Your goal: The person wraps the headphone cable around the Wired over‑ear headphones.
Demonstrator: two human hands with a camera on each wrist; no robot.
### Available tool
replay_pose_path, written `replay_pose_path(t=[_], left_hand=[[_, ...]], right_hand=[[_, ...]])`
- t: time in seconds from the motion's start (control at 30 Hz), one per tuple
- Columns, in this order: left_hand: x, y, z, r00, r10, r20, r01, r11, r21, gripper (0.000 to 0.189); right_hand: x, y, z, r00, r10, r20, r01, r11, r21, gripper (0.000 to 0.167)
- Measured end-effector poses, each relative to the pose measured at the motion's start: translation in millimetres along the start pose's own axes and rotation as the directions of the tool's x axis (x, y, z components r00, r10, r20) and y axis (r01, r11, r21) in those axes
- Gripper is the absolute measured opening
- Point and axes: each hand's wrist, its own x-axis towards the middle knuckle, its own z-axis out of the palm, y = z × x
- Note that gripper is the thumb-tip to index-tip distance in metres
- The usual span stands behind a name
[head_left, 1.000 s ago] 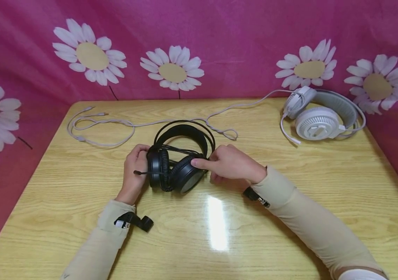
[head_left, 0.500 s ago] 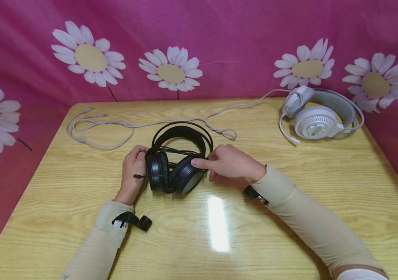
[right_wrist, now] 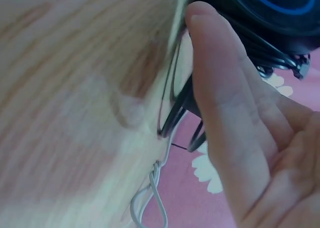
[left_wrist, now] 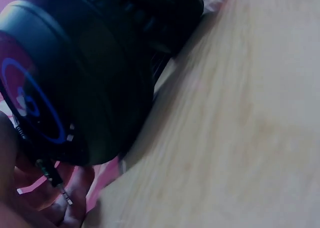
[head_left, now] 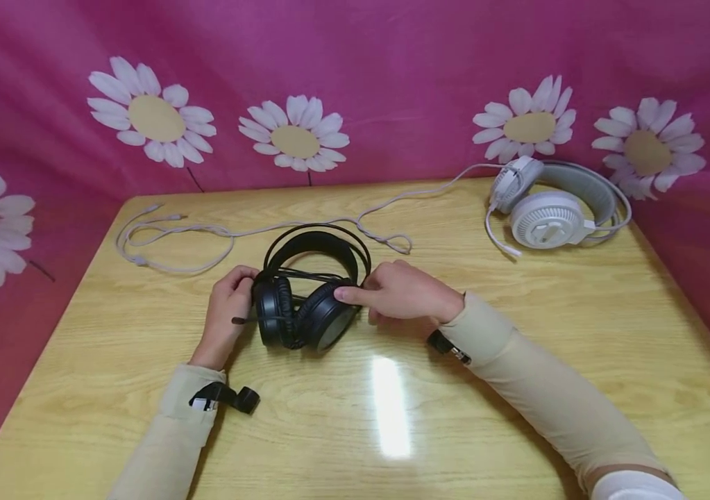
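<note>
A black over-ear headset [head_left: 330,323] stands on the wooden table, headband away from me, ear cups toward me. My left hand [head_left: 223,316] grips the left cup from its outer side, its fingertips partly hidden behind it. A thin black stalk with a dark tip [head_left: 239,321] crosses over that hand. In the left wrist view, a small plug with a metal tip [left_wrist: 65,193] lies against the fingers. My right hand [head_left: 407,288] holds the right cup, thumb on its top and the other fingers curled behind. Bundled black cable [right_wrist: 270,58] hangs at the cup in the right wrist view.
A white headset [head_left: 548,221] lies at the back right of the table [head_left: 486,417]. Its white cable [head_left: 267,228] runs along the back to a loose coil on the left, passing behind the black headset. A pink flowered cloth [head_left: 392,83] rises behind the table.
The head view has shifted slightly, so everything sits a little differently in it. Both hands keep their hold on the black headset, which has barely moved relative to the table.
</note>
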Motion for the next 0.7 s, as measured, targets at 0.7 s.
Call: replay_pose_path(t=[0.7], left_hand=[[-6.7,23.7,-46.7,0.993,0.105,0.048,-0.109,0.991,0.075,0.027]], right_hand=[[-31.4,57,-80,0.891,0.056,-0.451,0.024,0.985,0.17,0.054]])
